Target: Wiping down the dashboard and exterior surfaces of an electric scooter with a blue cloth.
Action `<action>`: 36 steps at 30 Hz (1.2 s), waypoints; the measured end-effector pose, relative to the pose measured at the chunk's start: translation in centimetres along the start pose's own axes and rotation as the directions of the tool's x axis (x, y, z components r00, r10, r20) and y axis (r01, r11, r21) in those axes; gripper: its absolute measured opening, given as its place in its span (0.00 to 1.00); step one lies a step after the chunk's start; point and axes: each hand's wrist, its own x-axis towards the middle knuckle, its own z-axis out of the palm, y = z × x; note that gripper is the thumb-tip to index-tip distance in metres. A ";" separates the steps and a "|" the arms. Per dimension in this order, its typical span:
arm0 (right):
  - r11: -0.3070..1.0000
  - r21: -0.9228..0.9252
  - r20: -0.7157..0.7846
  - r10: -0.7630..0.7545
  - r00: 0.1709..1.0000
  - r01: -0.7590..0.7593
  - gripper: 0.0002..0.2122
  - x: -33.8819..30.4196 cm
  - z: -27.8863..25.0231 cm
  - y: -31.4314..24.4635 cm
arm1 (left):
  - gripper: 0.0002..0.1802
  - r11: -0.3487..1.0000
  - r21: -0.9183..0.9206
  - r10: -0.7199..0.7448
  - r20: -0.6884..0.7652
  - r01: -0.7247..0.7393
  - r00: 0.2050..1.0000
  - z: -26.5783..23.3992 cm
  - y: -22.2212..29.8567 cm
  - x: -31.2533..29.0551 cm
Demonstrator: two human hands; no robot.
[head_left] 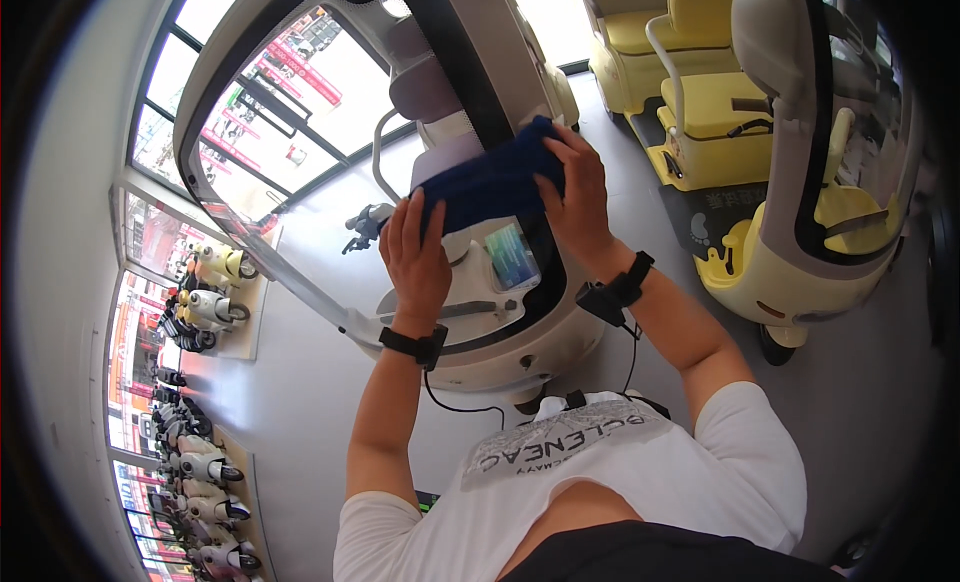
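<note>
A dark blue cloth (487,187) is stretched between my two hands, in front of the windshield of a pale enclosed three-wheeler (570,327). My left hand (415,247) grips the cloth's left end, fingers over its lower edge. At the other end, higher up, my right hand (578,197) has its fingers closed on the cloth. Black bands with cables sit on both wrists. Behind the cloth, through the windshield, a handlebar (368,225), a grey-mauve seat (447,160) and a lit display panel (512,257) show; the cloth hides part of the cabin.
A yellow three-wheeler (790,272) with yellow seats stands close on my right. Several parked scooters (205,472) line the window side at left on a low platform (240,462). A white wall (70,162) runs along the far left.
</note>
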 end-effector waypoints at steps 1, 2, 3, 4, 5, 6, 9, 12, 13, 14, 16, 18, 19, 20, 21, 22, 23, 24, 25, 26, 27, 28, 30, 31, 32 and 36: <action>1.000 0.013 -0.002 -0.013 1.000 0.013 0.25 1.2 1.9 -0.7 | 0.30 0.998 0.040 -0.049 0.041 0.047 0.998 0.2 -0.7 0.9; 0.993 -0.110 0.013 -0.033 0.999 0.034 0.29 2.0 3.5 -1.0 | 0.32 0.994 0.068 -0.093 0.077 0.088 0.993 0.5 -1.0 1.7; 0.971 -0.233 0.029 -0.049 0.998 0.054 0.33 2.5 4.5 -1.1 | 0.36 0.991 0.006 -0.136 0.148 0.136 0.980 1.4 -0.7 1.7; 0.970 -0.235 0.025 -0.060 0.998 0.064 0.33 2.7 4.7 -1.1 | 0.38 0.988 0.010 -0.154 0.137 0.154 0.979 2.6 -0.2 1.2; 0.954 -0.285 0.070 -0.070 0.995 0.087 0.36 3.0 5.0 -1.1 | 0.39 0.989 0.019 -0.151 0.133 0.149 0.980 3.0 0.0 1.4; 0.936 -0.334 0.114 -0.078 0.990 0.112 0.39 3.4 5.3 -1.1 | 0.41 0.989 0.029 -0.148 0.129 0.146 0.981 3.3 -0.2 1.7; 0.955 -0.272 0.083 -0.101 0.991 0.120 0.41 7.6 5.7 0.0 | 0.41 0.997 0.067 -0.045 0.083 0.040 0.996 3.4 -1.8 5.0; 0.942 -0.282 -0.031 -0.196 0.980 0.180 0.41 14.2 6.3 1.9 | 0.39 0.993 0.121 0.002 0.046 -0.008 0.999 2.5 -4.1 11.3; 0.942 -0.277 -0.031 -0.205 0.978 0.189 0.41 16.6 6.9 2.2 | 0.38 0.992 0.126 0.023 -0.030 -0.019 0.999 2.3 -5.4 13.1; 0.931 -0.274 -0.054 -0.265 0.963 0.241 0.40 18.9 7.4 2.4 | 0.38 0.992 0.126 0.046 -0.104 -0.032 0.994 2.4 -6.7 14.8; 0.914 -0.277 -0.085 -0.331 0.940 0.297 0.40 23.7 7.4 1.5 | 0.38 0.986 0.160 0.076 -0.182 -0.047 0.980 1.6 -9.3 18.7; 0.930 -0.287 0.009 -0.238 0.971 0.231 0.35 28.0 7.1 0.1 | 0.35 0.982 0.183 0.094 -0.226 -0.053 0.969 1.6 -12.2 22.1; 0.930 -0.282 0.008 -0.243 0.970 0.236 0.35 29.9 7.3 -0.8 | 0.33 0.977 0.204 0.103 -0.236 -0.054 0.966 1.5 -14.1 23.3; 0.930 -0.321 0.088 -0.160 0.983 0.180 0.37 31.7 7.1 -1.7 | 0.31 0.973 0.221 0.115 -0.250 -0.059 0.961 1.4 -15.6 24.7; 0.922 -0.365 0.164 -0.071 0.984 0.127 0.39 32.8 6.9 -2.4 | 0.30 0.982 0.184 0.085 -0.257 -0.038 0.963 1.2 -16.5 25.8; 0.921 -0.367 0.161 -0.075 0.984 0.130 0.39 33.3 6.6 -2.9 | 0.30 0.980 0.197 0.066 -0.251 -0.016 0.966 1.1 -17.2 26.8; 0.933 -0.345 0.158 -0.051 0.986 0.104 0.39 33.3 6.5 -3.1 | 0.29 0.981 0.193 0.063 -0.259 -0.012 0.964 1.3 -17.2 27.0; 0.944 -0.321 0.157 -0.027 0.987 0.077 0.39 33.1 6.4 -3.3 | 0.29 0.982 0.190 0.060 -0.267 -0.008 0.962 1.4 -17.2 27.1; 0.943 -0.323 0.157 -0.027 0.987 0.077 0.39 32.8 6.4 -3.3 | 0.29 0.982 0.189 0.060 -0.267 -0.008 0.962 1.5 -17.2 27.2; 0.954 -0.288 0.097 -0.062 0.993 0.088 0.39 32.1 6.6 -3.0 | 0.28 0.986 0.168 0.061 -0.278 -0.013 0.959 1.5 -16.8 26.7; 0.962 -0.253 0.031 -0.101 0.994 0.105 0.39 31.4 6.8 -2.5 | 0.27 0.988 0.151 0.063 -0.295 -0.019 0.953 1.5 -16.5 26.4; 0.962 -0.253 0.031 -0.101 0.994 0.106 0.39 30.1 7.2 -2.1 | 0.27 0.988 0.150 0.063 -0.296 -0.019 0.953 1.5 -16.1 25.6; 0.928 -0.259 -0.115 -0.305 0.945 0.268 0.36 25.8 8.2 -0.8 | 0.28 0.989 0.146 0.055 -0.224 -0.022 0.973 1.4 -14.7 22.6; 0.922 -0.276 -0.091 -0.305 0.948 0.270 0.37 23.1 8.3 -0.1 | 0.27 0.991 0.129 0.049 -0.198 -0.023 0.979 1.5 -13.5 20.8; 0.917 -0.289 -0.068 -0.306 0.950 0.275 0.37 20.2 7.8 0.1 | 0.27 0.991 0.129 0.044 -0.160 -0.023 0.986 1.4 -12.0 18.8; 0.894 -0.313 0.245 -0.249 0.937 0.320 0.36 9.7 4.6 0.1 | 0.28 0.999 0.020 0.049 -0.001 -0.049 0.999 2.9 -6.5 9.6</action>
